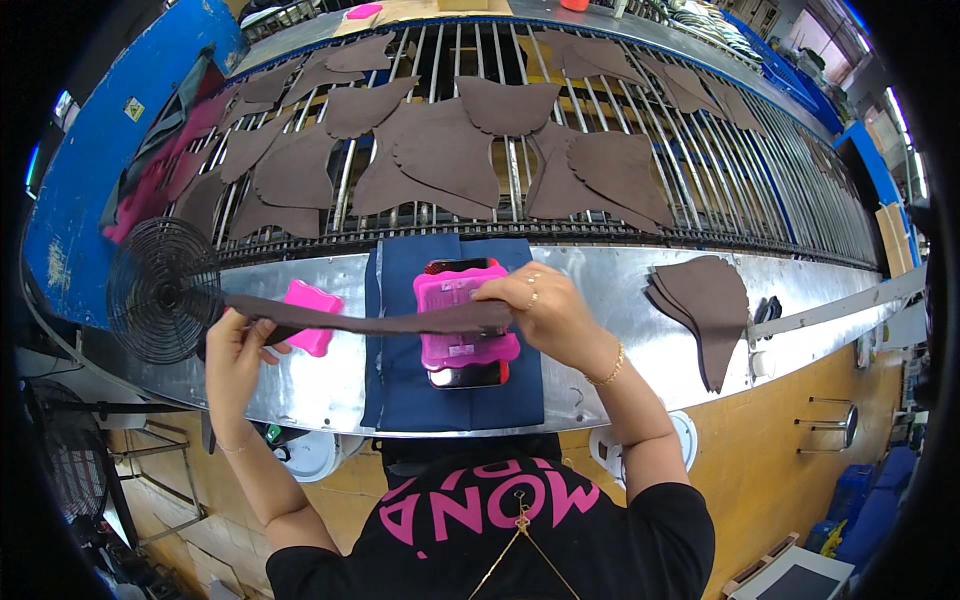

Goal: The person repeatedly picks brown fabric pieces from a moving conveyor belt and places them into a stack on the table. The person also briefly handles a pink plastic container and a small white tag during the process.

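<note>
I hold a thin dark brown cut piece (370, 322) edge-on and level between both hands. My left hand (235, 350) grips its left end. My right hand (540, 305), with a ring and a bracelet, pinches its right end. Below the piece a pink block (462, 335) rests on a dark device on a navy blue cloth (395, 380). A second, smaller pink block (310, 305) lies left of the cloth on the metal bench (600, 300).
A roller conveyor (720, 180) beyond the bench carries several brown cut pieces (440, 155). A stack of the same pieces (705, 305) lies on the bench at right. A black wire fan (160, 290) stands at left, next to a blue panel (90, 170).
</note>
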`<state>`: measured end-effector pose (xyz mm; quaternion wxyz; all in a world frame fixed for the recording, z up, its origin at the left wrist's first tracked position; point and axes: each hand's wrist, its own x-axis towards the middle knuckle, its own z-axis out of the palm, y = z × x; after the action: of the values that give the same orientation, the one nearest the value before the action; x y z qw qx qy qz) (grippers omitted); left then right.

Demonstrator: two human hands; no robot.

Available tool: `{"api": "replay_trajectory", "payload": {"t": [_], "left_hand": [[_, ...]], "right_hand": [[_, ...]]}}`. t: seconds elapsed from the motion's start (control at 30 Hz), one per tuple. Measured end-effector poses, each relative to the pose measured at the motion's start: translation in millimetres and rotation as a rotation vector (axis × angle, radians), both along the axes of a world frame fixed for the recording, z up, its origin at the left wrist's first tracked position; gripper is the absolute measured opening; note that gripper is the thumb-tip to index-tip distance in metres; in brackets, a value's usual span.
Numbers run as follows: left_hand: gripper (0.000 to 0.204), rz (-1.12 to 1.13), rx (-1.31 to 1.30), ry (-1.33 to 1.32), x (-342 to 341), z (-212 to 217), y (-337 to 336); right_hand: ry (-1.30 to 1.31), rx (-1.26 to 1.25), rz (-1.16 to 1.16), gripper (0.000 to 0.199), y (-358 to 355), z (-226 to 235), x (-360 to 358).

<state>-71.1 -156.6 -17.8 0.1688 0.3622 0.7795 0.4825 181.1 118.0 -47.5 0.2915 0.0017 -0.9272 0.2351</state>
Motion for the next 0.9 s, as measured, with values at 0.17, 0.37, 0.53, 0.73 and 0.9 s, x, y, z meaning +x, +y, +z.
{"api": "replay_trajectory", "payload": {"t": [0.17,0.37,0.53,0.73,0.9], "left_hand": [[0.006,-0.179,-0.098,0.093,32.1,-6.6,48.0],[0.006,-0.454,-0.025,0.321,70.2,-10.9,115.3],[0.01,-0.658,-0.014,0.518,102.8,-10.8,167.3],[0.021,-0.696,0.017,0.624,123.5,-1.6,217.4],[0.036,-0.509,0.044,0.41,106.3,34.1,204.0]], "right_hand": [[-0.063,-0.007,-0.218,0.019,17.3,-15.9,51.7],[-0.206,-0.421,-0.518,0.014,13.3,-46.2,131.9],[-0.139,-0.663,-0.742,0.01,18.6,-54.8,210.2],[0.327,-0.971,-0.823,0.017,52.9,-51.3,241.8],[0.585,-1.191,-0.825,0.029,147.6,-52.1,222.8]]}}
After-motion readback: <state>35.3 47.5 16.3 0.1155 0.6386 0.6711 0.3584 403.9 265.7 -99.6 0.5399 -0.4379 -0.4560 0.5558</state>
